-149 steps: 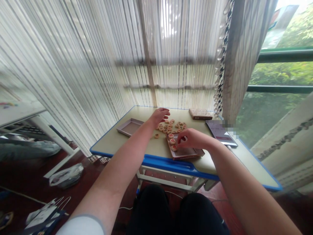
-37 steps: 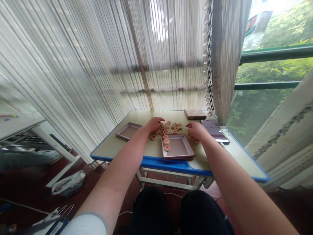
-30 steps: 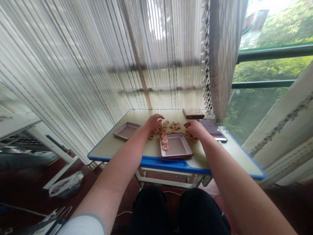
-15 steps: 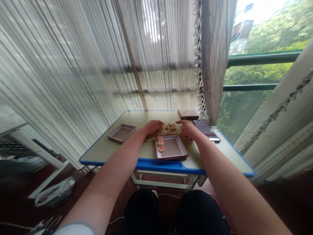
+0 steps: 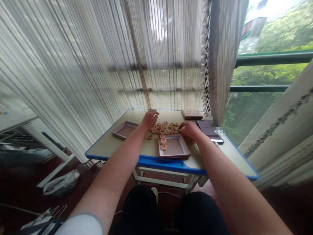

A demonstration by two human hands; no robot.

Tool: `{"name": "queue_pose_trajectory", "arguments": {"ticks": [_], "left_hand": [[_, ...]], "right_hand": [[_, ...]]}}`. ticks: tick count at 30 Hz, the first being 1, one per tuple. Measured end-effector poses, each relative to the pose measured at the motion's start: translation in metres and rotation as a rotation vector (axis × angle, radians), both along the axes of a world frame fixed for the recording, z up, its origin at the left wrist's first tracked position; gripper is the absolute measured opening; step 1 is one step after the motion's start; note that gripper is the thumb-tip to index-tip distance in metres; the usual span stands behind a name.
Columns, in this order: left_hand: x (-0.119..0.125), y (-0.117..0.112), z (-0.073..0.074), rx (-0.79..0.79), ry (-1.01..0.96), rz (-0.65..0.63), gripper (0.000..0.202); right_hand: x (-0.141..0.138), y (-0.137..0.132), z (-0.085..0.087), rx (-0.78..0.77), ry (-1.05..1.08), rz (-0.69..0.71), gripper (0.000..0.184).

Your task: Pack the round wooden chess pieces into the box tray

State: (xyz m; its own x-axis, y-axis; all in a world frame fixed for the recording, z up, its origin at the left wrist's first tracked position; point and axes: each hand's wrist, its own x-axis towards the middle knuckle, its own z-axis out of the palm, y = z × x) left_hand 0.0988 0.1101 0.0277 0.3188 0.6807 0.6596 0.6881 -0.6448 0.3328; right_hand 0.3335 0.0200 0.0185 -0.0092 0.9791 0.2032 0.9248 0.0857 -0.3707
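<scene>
My left hand (image 5: 149,119) hovers over the table behind the loose Chinese chess pieces (image 5: 158,127), fingers apart and holding nothing visible. My right hand (image 5: 190,130) is low on the table, right of the pile, with thumb and fingertips drawn together. Whatever lies between those fingertips is too small to make out. Round wooden pieces with red or dark characters are scattered between the hands. In front of them is a shallow open box (image 5: 176,147), with a column of red-marked pieces (image 5: 163,141) along its left side. More pieces are partly hidden beneath my right hand.
A second shallow tray (image 5: 123,130), perhaps a lid, lies at the left, partly behind my forearm. A closed flat box (image 5: 192,114) sits at the back right, near a tablet or large phone (image 5: 210,132). The table (image 5: 102,148) has a blue edge; curtains hang behind it.
My left hand has lifted away from the pieces, its fingers parting. My right hand has gone from a pointing finger to a pinch lower down. The view has shifted slightly.
</scene>
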Motion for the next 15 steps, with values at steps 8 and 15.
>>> {"name": "queue_pose_trajectory", "arguments": {"ticks": [8,15], "left_hand": [[0.017,-0.031,0.026,-0.001,-0.522,0.143,0.025],[-0.032,-0.069,0.003,0.056,-0.093,0.179,0.02]], "right_hand": [[-0.012,-0.025,0.019,0.162,0.168,0.238,0.03],[-0.032,-0.05,0.033,-0.007,-0.067,0.426,0.023]]}}
